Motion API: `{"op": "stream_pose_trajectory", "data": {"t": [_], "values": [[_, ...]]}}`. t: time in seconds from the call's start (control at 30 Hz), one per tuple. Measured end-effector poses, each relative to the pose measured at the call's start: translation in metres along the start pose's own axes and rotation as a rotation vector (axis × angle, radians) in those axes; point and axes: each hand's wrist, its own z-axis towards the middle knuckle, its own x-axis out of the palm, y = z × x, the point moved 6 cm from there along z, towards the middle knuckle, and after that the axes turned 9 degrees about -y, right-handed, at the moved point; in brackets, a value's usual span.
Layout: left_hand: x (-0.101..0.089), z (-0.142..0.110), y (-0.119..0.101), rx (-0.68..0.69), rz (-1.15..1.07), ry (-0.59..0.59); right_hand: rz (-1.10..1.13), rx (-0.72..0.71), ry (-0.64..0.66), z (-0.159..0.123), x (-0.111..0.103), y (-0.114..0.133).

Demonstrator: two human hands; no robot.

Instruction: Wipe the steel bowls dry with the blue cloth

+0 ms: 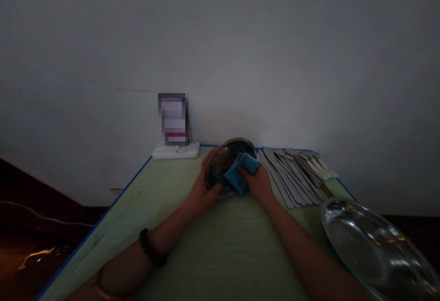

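Observation:
A round, shiny, dark-looking metal bowl (216, 165) is held tilted above the table, its inside facing me. My left hand (203, 188) is closed on its left rim, thumb over the near edge and fingers behind. In my right hand (257, 181) is a folded blue cloth (237, 179), pinched between thumb and fingers and lying against the bowl's inside. The cloth and right hand cover the bowl's right part. Just right of that hand lies a row of flat metal cutlery (288, 177).
A large shiny steel basin (357, 246) stands at the right front edge. At the back left, a blurred upright screen (174, 119) rests by a white power strip (177, 150). The pale green table (137, 209) has blue edging and meets a grey wall (220, 53).

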Motion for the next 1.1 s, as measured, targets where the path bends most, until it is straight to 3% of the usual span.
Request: {"op": "stream_pose_trajectory", "data": {"t": [0.2, 0.4, 0.5, 0.7, 0.93, 1.1], "values": [[-0.015, 0.007, 0.01, -0.076, -0.07, 0.071, 0.038, 0.01, -0.027, -0.001, -0.001, 0.004], [0.009, -0.006, 0.0, -0.09, -0.03, 0.154, 0.089, 0.082, -0.123, 0.001, -0.008, 0.001], [0.018, -0.01, -0.003, -0.045, 0.06, 0.139, 0.151, 0.094, -0.083, 0.002, -0.006, 0.0], [0.006, -0.005, 0.011, -0.081, 0.153, 0.027, 0.152, 0.045, 0.045, 0.001, 0.001, 0.0], [-0.001, -0.002, 0.011, -0.077, -0.023, 0.189, 0.138, 0.073, 0.005, 0.002, -0.004, -0.001], [0.011, -0.008, 0.001, -0.109, 0.002, 0.17, 0.133, 0.101, -0.058, 0.005, -0.006, -0.009]]}}
